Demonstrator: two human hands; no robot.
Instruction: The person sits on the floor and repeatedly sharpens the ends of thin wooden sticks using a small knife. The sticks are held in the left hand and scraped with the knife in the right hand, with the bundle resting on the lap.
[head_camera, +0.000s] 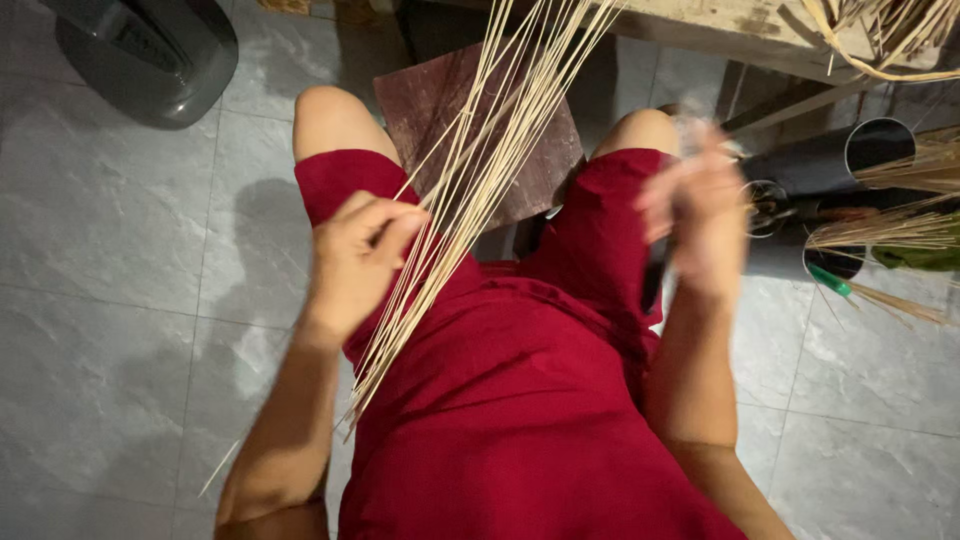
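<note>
My left hand (355, 255) is closed around a bundle of thin pale bamboo strips (480, 170) that fans upward from my lap to the top of the view. My right hand (700, 215) is raised over my right knee and badly blurred; what it holds cannot be made out. I sit in red shorts (520, 400), knees apart, with a dark brownish mat (455, 100) on the floor between them.
A dark plastic bin (150, 55) stands at the top left on grey floor tiles (120, 300). At right, black tubes (875, 150) hold more strips, with scissors (770, 205) and a green-handled tool (830, 280). A wooden bench edge (720, 25) runs along the top.
</note>
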